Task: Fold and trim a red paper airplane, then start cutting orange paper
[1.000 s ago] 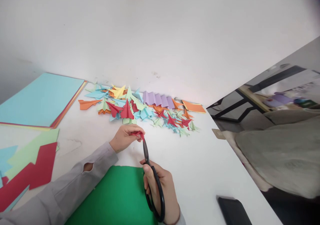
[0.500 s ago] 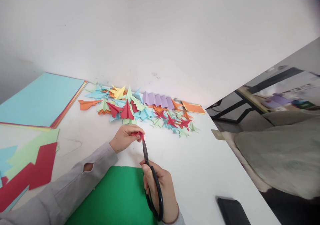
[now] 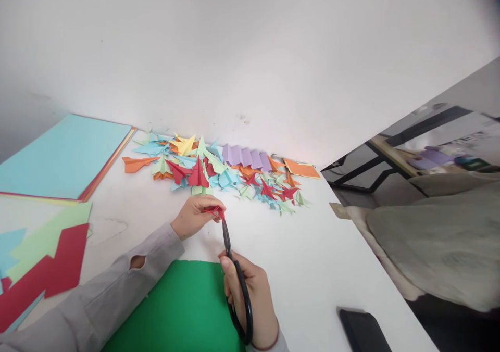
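Observation:
Between the fingers of my left hand (image 3: 197,215) is a small folded piece of red paper (image 3: 214,210). My right hand (image 3: 253,300) grips black-handled scissors (image 3: 239,289) with its fingers through the loops. The scissors point up and away, and their blade tips touch the right end of the red paper. The blades look closed or nearly so. Below my hands lies a green sheet (image 3: 183,310), partly under my left sleeve. Beyond the left hand, a heap of small folded paper planes (image 3: 198,174) in several colours lies along the wall.
A stack of large coloured sheets (image 3: 66,154) lies at the back left, with red paper scraps (image 3: 72,258) nearer me. A purple pleated paper (image 3: 246,156) and an orange pad (image 3: 301,168) are against the wall. A black phone-like object (image 3: 363,331) lies front right, near the table's edge.
My right hand and the scissors' handles have shifted very slightly left. The left hand keeps its hold on the red paper in the same place.

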`<control>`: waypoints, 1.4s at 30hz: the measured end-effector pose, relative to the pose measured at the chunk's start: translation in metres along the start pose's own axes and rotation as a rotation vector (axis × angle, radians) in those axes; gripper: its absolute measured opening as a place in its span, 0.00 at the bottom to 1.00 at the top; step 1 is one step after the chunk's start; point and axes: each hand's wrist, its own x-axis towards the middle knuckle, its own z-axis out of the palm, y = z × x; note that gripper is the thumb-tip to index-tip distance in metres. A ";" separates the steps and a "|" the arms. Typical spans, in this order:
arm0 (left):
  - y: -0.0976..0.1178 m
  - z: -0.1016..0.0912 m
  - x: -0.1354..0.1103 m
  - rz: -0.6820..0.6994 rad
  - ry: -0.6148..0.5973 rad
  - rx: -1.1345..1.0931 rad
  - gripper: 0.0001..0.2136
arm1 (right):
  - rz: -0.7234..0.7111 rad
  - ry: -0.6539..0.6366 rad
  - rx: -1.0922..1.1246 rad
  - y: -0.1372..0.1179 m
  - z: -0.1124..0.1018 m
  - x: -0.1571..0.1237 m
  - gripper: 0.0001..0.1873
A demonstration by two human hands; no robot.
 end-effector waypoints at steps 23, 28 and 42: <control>0.004 0.000 0.002 -0.040 0.121 -0.047 0.05 | 0.061 0.092 0.115 -0.003 0.000 -0.002 0.22; -0.001 -0.001 0.001 -0.070 0.151 -0.056 0.06 | 0.031 0.177 0.313 -0.004 0.001 -0.002 0.25; -0.007 0.000 0.001 -0.157 0.246 0.033 0.18 | -0.134 -0.098 0.563 0.004 0.005 -0.011 0.33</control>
